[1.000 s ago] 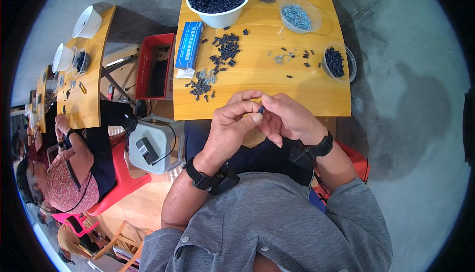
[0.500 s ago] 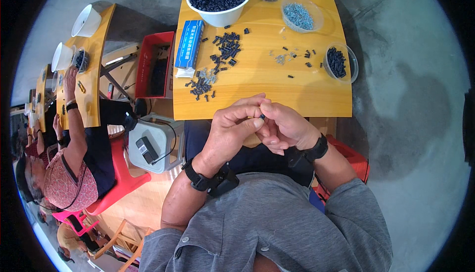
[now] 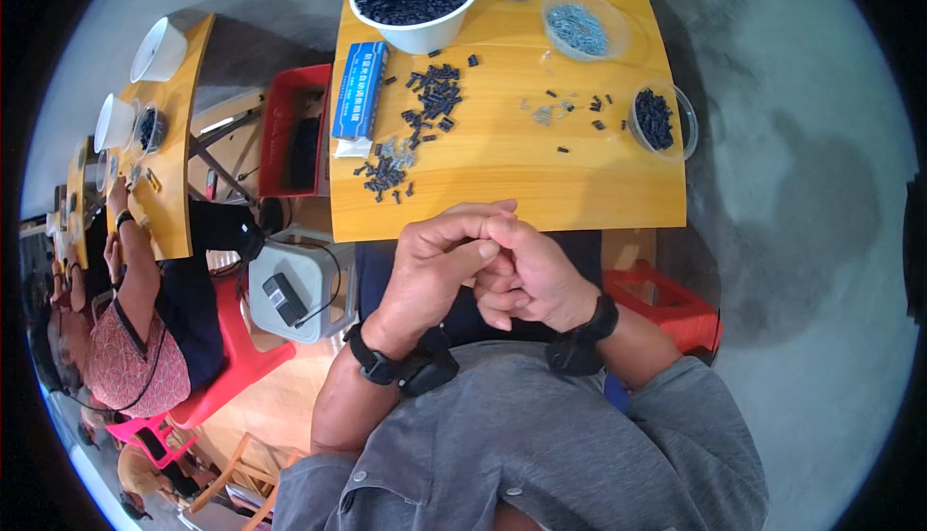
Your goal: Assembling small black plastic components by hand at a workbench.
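Meeting at the fingers, the left hand (image 3: 436,256) and the right hand (image 3: 548,275) are held together in front of the body, at the near edge of the yellow wood-grain table (image 3: 541,179). The fingers of both are curled inward, with the thumbs brought close to each other; whether a small piece is pinched between them cannot be told, as the gap is covered by the fingers. A black wrist strap (image 3: 375,357) is worn on the left arm, and another is worn on the right.

On the tabletop, beyond the left hand and apart from it, small black plastic pieces (image 3: 383,176) are gathered in a loose cluster, with clear pieces (image 3: 399,152) mixed in along its upper side. Farther back, short black tubular pieces (image 3: 439,97) are strewn beside a blue carton (image 3: 359,92). Behind these, a white bowl (image 3: 421,41) is heaped with black pieces. On the right half, 2 round clear tubs (image 3: 619,39) are seen: 1 is filled with silvery-blue screw-like pieces (image 3: 576,29), and 1, near the right edge, with black pieces. At another table, on the left, a co-worker's hand (image 3: 118,195) is held over the top.
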The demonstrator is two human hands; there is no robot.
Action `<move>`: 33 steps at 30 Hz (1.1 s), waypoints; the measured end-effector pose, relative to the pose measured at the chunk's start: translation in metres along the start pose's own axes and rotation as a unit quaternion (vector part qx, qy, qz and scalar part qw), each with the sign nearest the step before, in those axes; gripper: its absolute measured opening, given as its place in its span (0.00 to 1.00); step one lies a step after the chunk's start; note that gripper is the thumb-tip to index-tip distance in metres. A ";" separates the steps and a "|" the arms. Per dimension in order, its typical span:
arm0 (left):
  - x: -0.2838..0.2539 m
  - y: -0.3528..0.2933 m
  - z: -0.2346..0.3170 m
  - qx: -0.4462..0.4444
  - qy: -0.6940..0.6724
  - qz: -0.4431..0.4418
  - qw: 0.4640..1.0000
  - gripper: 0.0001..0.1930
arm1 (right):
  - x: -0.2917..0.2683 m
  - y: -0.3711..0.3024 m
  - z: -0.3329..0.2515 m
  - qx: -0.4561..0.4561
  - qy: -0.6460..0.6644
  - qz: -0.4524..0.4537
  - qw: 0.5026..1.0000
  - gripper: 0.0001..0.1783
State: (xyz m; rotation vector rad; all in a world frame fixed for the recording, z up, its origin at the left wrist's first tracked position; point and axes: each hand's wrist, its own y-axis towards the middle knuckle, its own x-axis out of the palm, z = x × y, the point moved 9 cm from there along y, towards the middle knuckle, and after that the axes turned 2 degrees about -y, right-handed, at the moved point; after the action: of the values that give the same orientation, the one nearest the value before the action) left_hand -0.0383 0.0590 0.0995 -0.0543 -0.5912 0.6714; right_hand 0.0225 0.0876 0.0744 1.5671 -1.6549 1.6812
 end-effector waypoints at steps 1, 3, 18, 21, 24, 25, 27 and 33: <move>-0.002 0.000 -0.003 -0.013 -0.001 0.001 1.000 0.10 | -0.001 0.002 0.005 -0.003 0.001 0.003 1.000 0.19; -0.006 -0.001 -0.009 0.010 0.006 -0.012 1.000 0.10 | -0.006 0.004 0.014 -0.009 -0.002 0.001 1.000 0.24; -0.051 0.020 -0.056 -0.080 0.044 0.125 0.988 0.17 | -0.088 -0.123 -0.242 -0.317 -0.704 0.507 0.382 0.21; -0.062 0.027 -0.070 -0.111 0.044 0.131 0.984 0.16 | -0.116 -0.126 -0.256 -0.200 -0.743 0.542 0.337 0.21; -0.077 0.040 -0.080 -0.053 0.118 0.124 0.984 0.15 | -0.125 -0.117 -0.255 -0.193 -0.762 0.548 0.287 0.19; -0.082 0.041 -0.084 -0.064 0.130 0.132 0.981 0.14 | -0.119 -0.109 -0.250 -0.235 -0.754 0.530 0.309 0.18; -0.087 0.042 -0.087 -0.075 0.142 0.138 0.977 0.12 | -0.107 -0.084 -0.237 -0.302 -0.749 0.475 0.349 0.14; -0.094 0.043 -0.093 -0.098 0.051 0.165 0.980 0.07 | -0.042 0.026 -0.162 -0.423 -0.773 0.234 0.411 0.06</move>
State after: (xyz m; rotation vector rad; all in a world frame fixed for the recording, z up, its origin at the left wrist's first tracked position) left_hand -0.0721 0.0490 -0.0354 -0.3751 -0.5519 0.9235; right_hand -0.0587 0.2366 0.0694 1.8626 -2.8506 -1.5185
